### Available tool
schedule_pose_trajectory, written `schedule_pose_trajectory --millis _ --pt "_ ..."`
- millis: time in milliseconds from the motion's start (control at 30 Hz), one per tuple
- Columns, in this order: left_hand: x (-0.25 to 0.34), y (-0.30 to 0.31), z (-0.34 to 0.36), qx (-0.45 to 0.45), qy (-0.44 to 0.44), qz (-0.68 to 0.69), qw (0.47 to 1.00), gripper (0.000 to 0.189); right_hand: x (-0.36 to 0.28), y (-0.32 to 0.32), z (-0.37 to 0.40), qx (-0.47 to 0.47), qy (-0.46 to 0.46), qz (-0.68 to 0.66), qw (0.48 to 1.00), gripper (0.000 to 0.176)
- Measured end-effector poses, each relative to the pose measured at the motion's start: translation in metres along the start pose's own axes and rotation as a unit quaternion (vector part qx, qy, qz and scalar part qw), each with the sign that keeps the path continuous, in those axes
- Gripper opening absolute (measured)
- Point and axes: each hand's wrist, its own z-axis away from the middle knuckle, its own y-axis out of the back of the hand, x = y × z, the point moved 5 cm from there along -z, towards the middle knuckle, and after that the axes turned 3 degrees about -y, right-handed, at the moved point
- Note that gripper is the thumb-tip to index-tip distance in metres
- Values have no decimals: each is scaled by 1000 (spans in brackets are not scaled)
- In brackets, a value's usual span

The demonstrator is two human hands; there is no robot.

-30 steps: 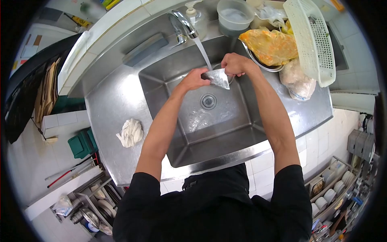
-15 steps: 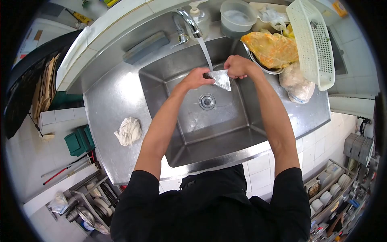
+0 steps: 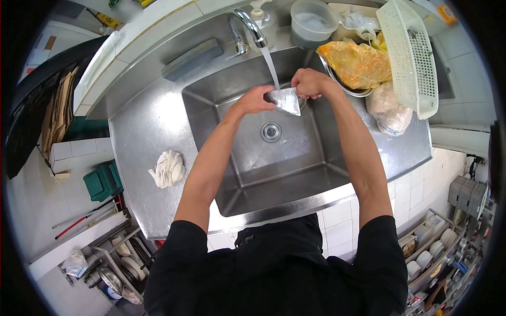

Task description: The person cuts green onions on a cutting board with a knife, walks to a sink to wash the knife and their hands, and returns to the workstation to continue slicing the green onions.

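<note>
Over the sink (image 3: 274, 192), a shiny flat metal scraper (image 3: 286, 101) with a wide blade is held under the tap's running water (image 3: 271, 68). My right hand (image 3: 310, 84) is closed in a fist at its right end, hiding whatever handle is there. At the blade's left edge, my left hand (image 3: 255, 100) grips with thumb and fingers. The stream falls from the curved tap (image 3: 247, 26) close to the blade's upper edge. Below the scraper lies the round drain (image 3: 271, 131).
A crumpled cloth (image 3: 168, 169) lies on the left counter. At right stand a plastic tub (image 3: 313, 21), a bag of orange-yellow food (image 3: 356, 64), a pale bagged bundle (image 3: 388, 109) and a tilted white basket (image 3: 408, 58). A soap pump bottle (image 3: 262, 21) stands behind the tap.
The scraper's blade has tilted and shifted slightly up and left under the water. Both hands have moved up a little and keep their hold.
</note>
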Motion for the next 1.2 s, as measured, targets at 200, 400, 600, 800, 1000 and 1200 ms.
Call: schedule_pose_trajectory --millis 200,400,600,800,1000,1200 --pt "-9 -3 -4 12 75 149 986 41 3 -6 -1 13 13 -10 1000 8" --pt "21 -11 -4 56 68 -44 995 37 23 -7 2 -2 -11 -35 999 12" --pt "-30 -36 -17 67 36 237 969 35 33 -5 12 -8 -31 -32 999 19" --pt "-4 -16 -11 52 111 92 988 25 29 -12 7 2 -22 -67 998 22" --pt "-16 -16 -6 39 58 166 984 22 24 -14 -4 -20 -7 -29 999 23" --pt "-34 -17 2 38 72 172 982 18 18 -17 -13 -27 13 -22 999 24"
